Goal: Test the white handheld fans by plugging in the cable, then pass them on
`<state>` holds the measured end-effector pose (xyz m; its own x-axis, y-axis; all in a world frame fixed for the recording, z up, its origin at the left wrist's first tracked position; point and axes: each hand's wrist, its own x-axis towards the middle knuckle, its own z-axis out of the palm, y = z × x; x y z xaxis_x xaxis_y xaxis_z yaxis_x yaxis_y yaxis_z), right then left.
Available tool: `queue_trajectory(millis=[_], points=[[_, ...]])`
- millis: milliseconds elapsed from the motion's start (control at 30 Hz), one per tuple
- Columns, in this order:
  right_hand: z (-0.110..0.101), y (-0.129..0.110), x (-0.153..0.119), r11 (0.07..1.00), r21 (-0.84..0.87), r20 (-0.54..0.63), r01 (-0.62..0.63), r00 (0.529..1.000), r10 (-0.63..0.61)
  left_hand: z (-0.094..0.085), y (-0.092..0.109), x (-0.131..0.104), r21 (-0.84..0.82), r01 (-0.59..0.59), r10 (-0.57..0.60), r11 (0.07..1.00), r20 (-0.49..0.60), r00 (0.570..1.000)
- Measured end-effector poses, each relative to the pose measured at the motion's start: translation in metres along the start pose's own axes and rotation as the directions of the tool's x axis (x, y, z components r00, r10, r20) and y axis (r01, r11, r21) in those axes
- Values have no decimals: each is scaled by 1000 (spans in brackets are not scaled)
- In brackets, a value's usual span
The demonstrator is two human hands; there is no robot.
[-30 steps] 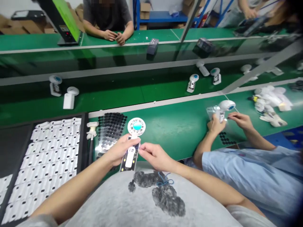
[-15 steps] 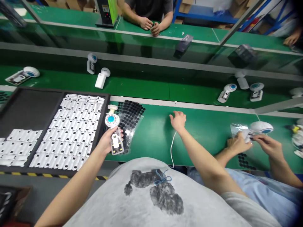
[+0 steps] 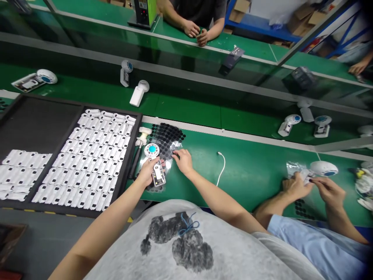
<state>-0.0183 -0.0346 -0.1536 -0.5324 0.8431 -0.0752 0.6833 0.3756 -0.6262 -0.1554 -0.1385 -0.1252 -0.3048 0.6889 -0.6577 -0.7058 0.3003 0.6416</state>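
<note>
My left hand [image 3: 148, 171] is closed around the handle of a white handheld device [image 3: 158, 174] with a round head, blue at its centre. The handle's open face shows a white block and circuit parts. Beneath and beside it lies a clear sheet of black round stickers [image 3: 167, 134]. My right hand [image 3: 183, 160] is at the right edge of that sheet, its thumb and fingertips drawn together; what is between them, if anything, is too small to make out. A mallet-like tool [image 3: 143, 136] with a pale head lies left of the device. To the right, a white cable [image 3: 223, 165] lies on the bench.
A black tray [image 3: 140, 120] with rows of white parts [image 3: 84, 171] stands on the left. Similar devices [image 3: 139, 93] lie on the green strip [image 3: 186, 112] behind. At right, a co-worker's hands [image 3: 300, 186] handle another device [image 3: 323, 168]. Another person sits across.
My right hand has moved left, from beside the cable to the sticker sheet, and the cable's plug end now shows. My left hand keeps hold of the device. The view has shifted slightly.
</note>
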Motion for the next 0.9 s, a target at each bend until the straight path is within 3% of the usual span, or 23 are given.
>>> queue_trajectory(millis=[300, 600, 733, 833, 900], points=[[0, -10, 9, 989, 54, -10, -138, 990, 139, -1, 1, -1, -16, 9, -9, 1000, 4, 1000], [-15, -16, 5, 931, 321, 10, -175, 983, 182, 2, 2, 1, -49, 27, -28, 998, -33, 999], [-55, -32, 0, 846, 501, -1, -181, 978, 210, 1, 2, 2, -31, 36, -37, 999, -24, 999], [-107, -55, -5, 784, 600, -1, -158, 980, 198, 9, 14, -6, 6, 29, -29, 1000, -6, 1000], [-144, -73, -11, 742, 659, -9, -124, 985, 172, 24, 32, -18, 40, 17, -18, 999, 27, 999]])
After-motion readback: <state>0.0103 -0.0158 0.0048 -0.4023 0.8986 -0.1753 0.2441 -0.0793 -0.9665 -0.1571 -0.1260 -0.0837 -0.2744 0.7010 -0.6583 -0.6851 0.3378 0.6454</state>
